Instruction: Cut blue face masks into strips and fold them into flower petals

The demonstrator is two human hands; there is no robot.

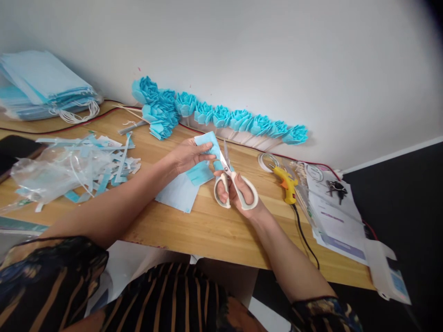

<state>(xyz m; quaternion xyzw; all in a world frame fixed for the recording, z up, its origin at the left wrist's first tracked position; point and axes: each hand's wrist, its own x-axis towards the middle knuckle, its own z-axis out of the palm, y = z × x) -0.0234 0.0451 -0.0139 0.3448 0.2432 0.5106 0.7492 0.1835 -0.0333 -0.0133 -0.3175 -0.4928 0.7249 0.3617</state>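
Observation:
In the head view, my left hand pinches a small folded piece of light blue material between thumb and fingers above the table. My right hand has its fingers through the white handles of a pair of scissors. The blades are parted and point up and away, with one blade beside the right edge of the held blue piece. Below the hands lie a blue piece and a paler blue sheet on the wooden table.
Blue fabric flowers line the wall. At left are plastic-wrapped blue sheets, cut strips with a clear bag and a dark phone. To the right are a tape roll, a yellow glue gun, papers and keys.

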